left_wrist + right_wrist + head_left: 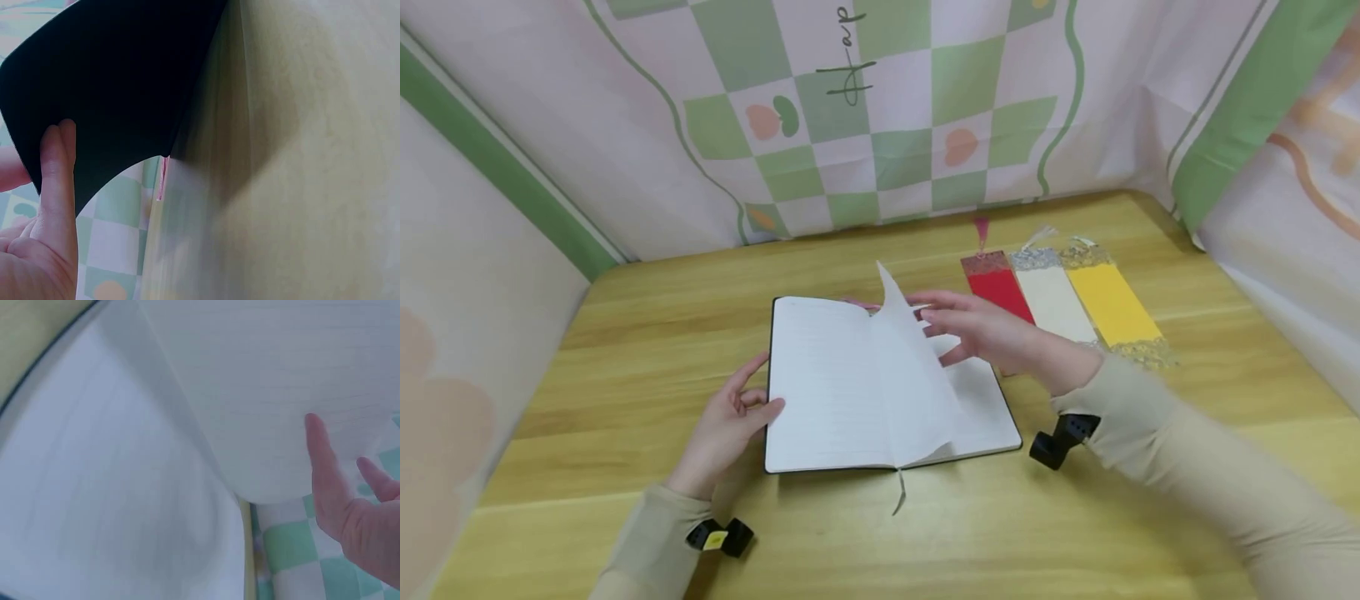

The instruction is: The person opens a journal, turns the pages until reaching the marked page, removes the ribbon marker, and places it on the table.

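Observation:
An open notebook (827,392) with faintly lined white pages and a black cover lies on the table. My left hand (730,425) grips its left edge, thumb over the page and fingers behind. The left wrist view shows those fingers flat against the black cover (119,94), which is tilted up off the table. One white page (910,375) stands raised near the middle, curving toward the right half. Behind it, my right hand (981,329) has its fingers extended, one fingertip (314,422) against the page. A thin ribbon (900,493) hangs from the notebook's lower spine.
Red (997,287), cream (1052,296) and yellow (1112,304) bookmarks with silvery lace-like ends and tassels lie right of the notebook, partly behind the right hand. A checkered fabric curtain (895,125) hangs at the back edge of the wooden table (647,333).

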`<act>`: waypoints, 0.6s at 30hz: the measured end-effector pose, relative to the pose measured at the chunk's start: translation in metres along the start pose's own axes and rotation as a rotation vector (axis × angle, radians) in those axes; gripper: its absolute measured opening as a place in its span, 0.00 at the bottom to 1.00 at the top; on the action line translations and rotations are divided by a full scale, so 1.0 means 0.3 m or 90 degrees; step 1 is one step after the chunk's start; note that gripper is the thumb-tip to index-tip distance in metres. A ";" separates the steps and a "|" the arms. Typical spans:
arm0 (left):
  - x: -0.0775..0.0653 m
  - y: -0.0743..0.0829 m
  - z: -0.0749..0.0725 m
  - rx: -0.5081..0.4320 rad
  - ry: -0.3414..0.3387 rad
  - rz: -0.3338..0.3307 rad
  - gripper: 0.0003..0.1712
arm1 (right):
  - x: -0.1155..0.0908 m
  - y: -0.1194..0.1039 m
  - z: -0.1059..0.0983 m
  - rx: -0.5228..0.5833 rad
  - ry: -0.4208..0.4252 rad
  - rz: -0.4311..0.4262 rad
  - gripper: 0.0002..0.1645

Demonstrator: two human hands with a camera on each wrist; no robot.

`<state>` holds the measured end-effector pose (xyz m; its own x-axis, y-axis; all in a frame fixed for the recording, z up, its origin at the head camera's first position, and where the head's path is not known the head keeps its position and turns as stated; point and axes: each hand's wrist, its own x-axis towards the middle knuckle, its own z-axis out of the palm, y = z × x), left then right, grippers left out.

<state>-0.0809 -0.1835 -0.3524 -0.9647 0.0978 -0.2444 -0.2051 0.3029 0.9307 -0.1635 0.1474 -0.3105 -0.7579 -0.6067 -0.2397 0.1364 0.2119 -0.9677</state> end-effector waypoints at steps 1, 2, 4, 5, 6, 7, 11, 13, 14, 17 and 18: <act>0.000 0.000 0.001 -0.002 0.000 0.000 0.39 | 0.003 0.003 0.013 -0.009 -0.017 0.001 0.32; -0.001 0.000 0.001 -0.005 0.000 0.000 0.39 | 0.006 0.006 0.026 -0.018 -0.037 -0.003 0.32; -0.001 0.002 0.003 -0.008 0.001 0.000 0.39 | 0.010 0.013 0.050 -0.040 -0.072 -0.010 0.32; -0.001 0.003 0.003 -0.010 0.001 -0.001 0.39 | 0.011 0.017 0.062 -0.055 -0.085 -0.014 0.33; 0.000 0.004 0.004 -0.011 0.001 -0.002 0.39 | 0.012 0.020 0.074 -0.083 -0.092 -0.020 0.33; 0.000 0.005 0.004 -0.012 0.001 -0.002 0.39 | 0.012 0.021 0.088 -0.121 -0.095 -0.029 0.33; 0.003 0.009 0.004 -0.014 0.001 -0.003 0.39 | 0.020 0.022 0.141 -0.298 -0.084 -0.069 0.34; 0.004 0.008 0.004 -0.019 0.001 -0.003 0.39 | 0.025 0.018 0.170 -0.382 -0.080 -0.084 0.35; 0.004 0.008 0.004 -0.022 0.001 -0.003 0.39 | 0.027 0.017 0.183 -0.409 -0.083 -0.090 0.36; 0.003 0.009 0.006 -0.031 -0.002 -0.002 0.39 | 0.034 0.017 0.218 -0.464 -0.086 -0.096 0.38; 0.003 0.009 0.007 -0.035 -0.003 -0.003 0.39 | 0.038 0.021 0.228 -0.474 -0.085 -0.096 0.38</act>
<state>-0.0818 -0.1806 -0.3506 -0.9632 0.1005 -0.2493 -0.2181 0.2500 0.9434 -0.1276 0.0894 -0.3245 -0.6448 -0.7471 -0.1618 -0.4632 0.5502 -0.6948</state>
